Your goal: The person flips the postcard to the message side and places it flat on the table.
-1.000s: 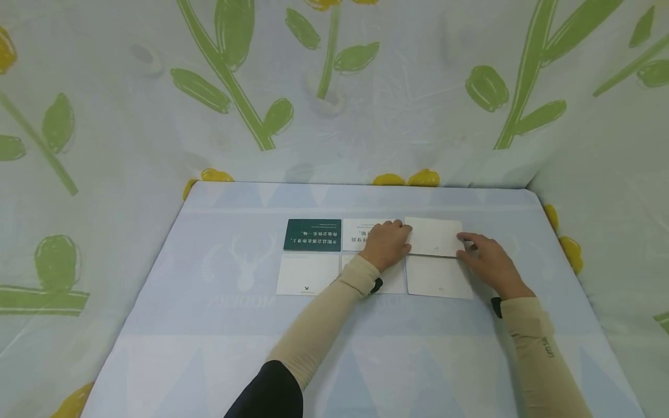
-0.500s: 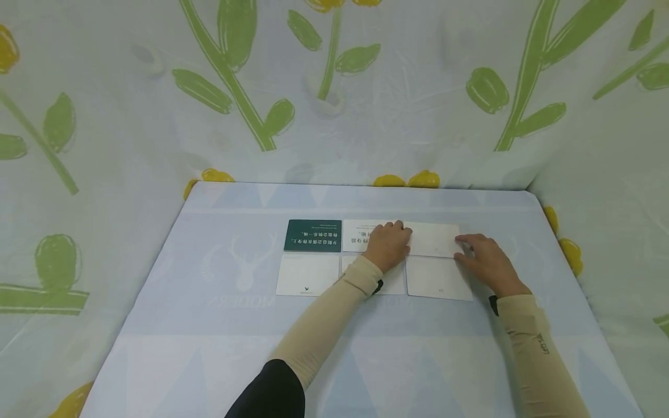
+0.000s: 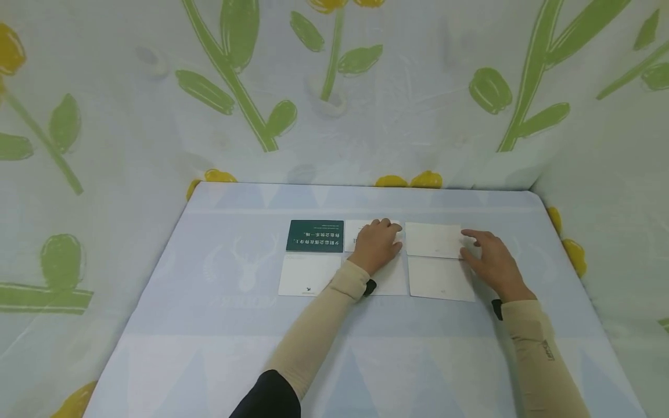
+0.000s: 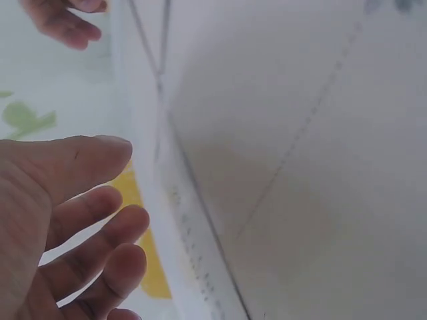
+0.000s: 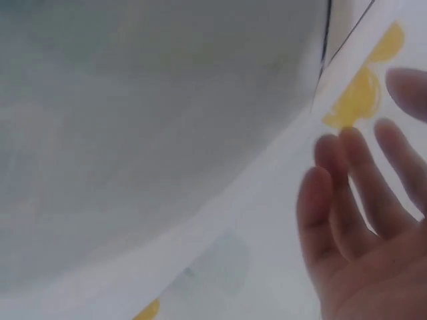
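Cards lie in two rows of three on the table. The far row holds a dark green card [image 3: 315,236] with white lettering, a white printed card [image 3: 353,230] partly under my left hand, and a blank-looking white card [image 3: 433,240]. Nearer me are a white card with a small bird mark [image 3: 309,274], a middle white card [image 3: 393,280] partly hidden by my left arm, and another white card [image 3: 441,280]. My left hand [image 3: 373,247] hovers over the printed card, fingers relaxed and holding nothing. My right hand [image 3: 492,262] is beside the far right card's edge, thumb and fingers apart.
The table [image 3: 209,360] has a pale blue patterned cover with a faint deer-head print [image 3: 248,261]. Behind and beside it hangs a white curtain [image 3: 407,116] with green leaves and yellow flowers.
The far right card has come down flat in line with its row. My left hand has let go and moved left; my right hand has drawn slightly away to the right.
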`<state>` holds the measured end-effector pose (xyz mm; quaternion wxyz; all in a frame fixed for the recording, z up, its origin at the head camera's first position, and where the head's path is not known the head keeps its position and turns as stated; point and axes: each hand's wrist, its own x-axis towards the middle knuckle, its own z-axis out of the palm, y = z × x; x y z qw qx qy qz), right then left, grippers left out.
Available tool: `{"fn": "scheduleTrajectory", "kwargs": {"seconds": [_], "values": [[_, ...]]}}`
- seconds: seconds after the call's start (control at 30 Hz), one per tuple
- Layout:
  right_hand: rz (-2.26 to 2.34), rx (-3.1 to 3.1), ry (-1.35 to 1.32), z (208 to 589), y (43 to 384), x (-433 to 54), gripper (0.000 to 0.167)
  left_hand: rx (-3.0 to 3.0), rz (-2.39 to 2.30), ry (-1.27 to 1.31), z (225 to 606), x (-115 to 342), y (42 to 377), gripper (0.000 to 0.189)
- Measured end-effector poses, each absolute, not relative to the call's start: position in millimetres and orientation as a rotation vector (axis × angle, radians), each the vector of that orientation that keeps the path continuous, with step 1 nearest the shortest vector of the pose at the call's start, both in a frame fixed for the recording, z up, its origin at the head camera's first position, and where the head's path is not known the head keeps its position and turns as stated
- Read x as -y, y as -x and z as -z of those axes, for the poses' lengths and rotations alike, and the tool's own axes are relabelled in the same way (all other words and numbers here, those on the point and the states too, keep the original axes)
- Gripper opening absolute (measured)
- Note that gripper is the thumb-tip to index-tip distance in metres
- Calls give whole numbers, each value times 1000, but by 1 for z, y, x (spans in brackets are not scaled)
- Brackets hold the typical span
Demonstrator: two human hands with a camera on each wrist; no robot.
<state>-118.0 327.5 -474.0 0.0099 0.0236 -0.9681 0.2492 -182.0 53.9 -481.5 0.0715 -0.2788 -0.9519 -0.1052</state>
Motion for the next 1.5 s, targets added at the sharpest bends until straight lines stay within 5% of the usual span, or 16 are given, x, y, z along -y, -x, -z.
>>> {"fn": "scheduleTrajectory", "kwargs": {"seconds": [0.77,1.5], "values": [[-904,2802,-316,470,122,-287,62,2953,354,798,471,32,200,54],[-861,2994,-459,478,144,-238,76,3065,275,812,478,52,207,75]]}}
